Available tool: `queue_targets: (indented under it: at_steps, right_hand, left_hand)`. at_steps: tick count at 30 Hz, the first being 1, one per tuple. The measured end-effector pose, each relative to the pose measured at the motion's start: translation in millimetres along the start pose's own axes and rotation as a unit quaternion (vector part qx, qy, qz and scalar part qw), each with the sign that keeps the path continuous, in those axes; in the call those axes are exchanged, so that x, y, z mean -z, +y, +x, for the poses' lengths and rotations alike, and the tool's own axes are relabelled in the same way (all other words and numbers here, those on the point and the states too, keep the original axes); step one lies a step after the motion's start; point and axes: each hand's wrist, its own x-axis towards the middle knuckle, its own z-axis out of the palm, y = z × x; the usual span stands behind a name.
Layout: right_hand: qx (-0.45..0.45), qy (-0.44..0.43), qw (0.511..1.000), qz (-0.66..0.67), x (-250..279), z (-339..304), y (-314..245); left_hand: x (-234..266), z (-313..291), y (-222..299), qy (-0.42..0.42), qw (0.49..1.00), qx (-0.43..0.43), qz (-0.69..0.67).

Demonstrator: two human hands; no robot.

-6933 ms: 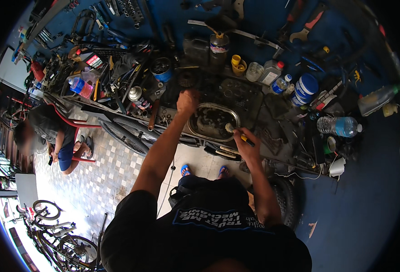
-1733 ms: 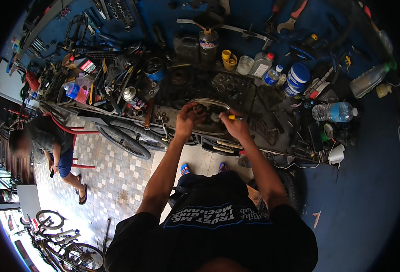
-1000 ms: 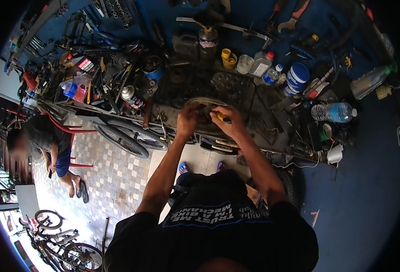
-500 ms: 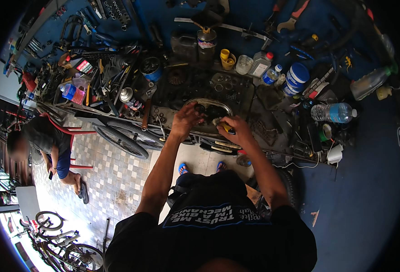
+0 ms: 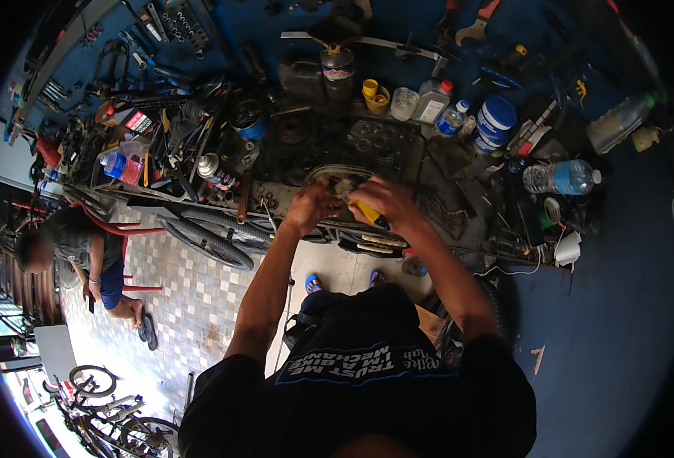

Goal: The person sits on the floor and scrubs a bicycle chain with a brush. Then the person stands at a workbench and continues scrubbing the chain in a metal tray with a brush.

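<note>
A brush with a yellow handle is gripped in my right hand. Its pale bristles point left, over a shallow tray with a rounded rim at the bench's near edge. My left hand is beside the bristles with its fingers curled. Whatever those fingers hold is dark or hidden, and I cannot make it out. Dark contents fill the tray, partly covered by both hands.
Loose rings and a sprocket lie behind the tray. Bottles, a blue-and-white tub and a spray can crowd the bench. Bicycle wheels are below its edge. A person sits at the left.
The brush has moved left and away from me, its bristles now closer to my left hand. My left hand has come lower and its fingers curl more. The view has shifted slightly.
</note>
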Motion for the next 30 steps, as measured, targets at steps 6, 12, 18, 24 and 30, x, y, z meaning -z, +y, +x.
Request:
queue_targets:
  at_steps: [6, 12, 18, 24, 30]
  right_hand:
    - [-0.066, -0.021, 0.997, -0.018, -19, -6, 0]
    - [-0.356, -0.007, 0.916, 0.183, -46, -19, 22]
    - [-0.53, -0.033, 0.763, 0.368, -25, -17, 43]
    - [-0.427, -0.037, 0.86, 0.276, -34, -54, 45]
    - [-0.174, -0.06, 0.983, 0.023, -18, -54, 21]
  left_hand:
    - [-7, 0, -6, 0.004, 0.993, -0.059, 0.104]
    - [-18, -5, -8, -0.011, 0.935, -0.148, 0.322]
    - [1, 2, -14, -0.007, 0.96, -0.181, 0.215]
    - [-2, 7, -8, -0.006, 0.984, -0.161, 0.081]
    - [-3, 0, 0, -0.011, 0.994, -0.1, 0.045]
